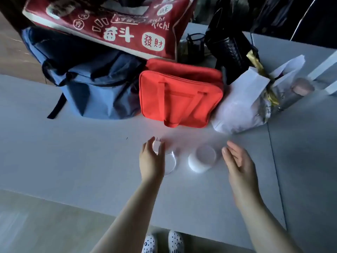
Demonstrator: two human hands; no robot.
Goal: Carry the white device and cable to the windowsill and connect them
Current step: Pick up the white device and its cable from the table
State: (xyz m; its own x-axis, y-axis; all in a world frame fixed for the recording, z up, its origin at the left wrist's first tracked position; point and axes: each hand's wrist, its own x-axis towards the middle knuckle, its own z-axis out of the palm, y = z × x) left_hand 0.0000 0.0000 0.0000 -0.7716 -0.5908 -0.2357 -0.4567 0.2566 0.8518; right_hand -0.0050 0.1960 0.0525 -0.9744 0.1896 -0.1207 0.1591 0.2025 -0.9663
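A round white device (pixel 202 158) sits on the grey table (pixel 73 152), just in front of the red bag. To its left lies a coiled white cable (pixel 172 162) with a plug end near my fingertips. My left hand (pixel 152 158) curls over the cable's plug end, fingers touching it; whether it grips is unclear. My right hand (pixel 237 159) hovers open just right of the device, fingers spread, not touching it.
A red zip bag (pixel 180 94), a blue bag (pixel 91 83), a red printed tote (pixel 113 21) and a white plastic bag (pixel 242 106) crowd the table's far side. Black items stand behind them. My shoes (pixel 164 241) show below the near table edge.
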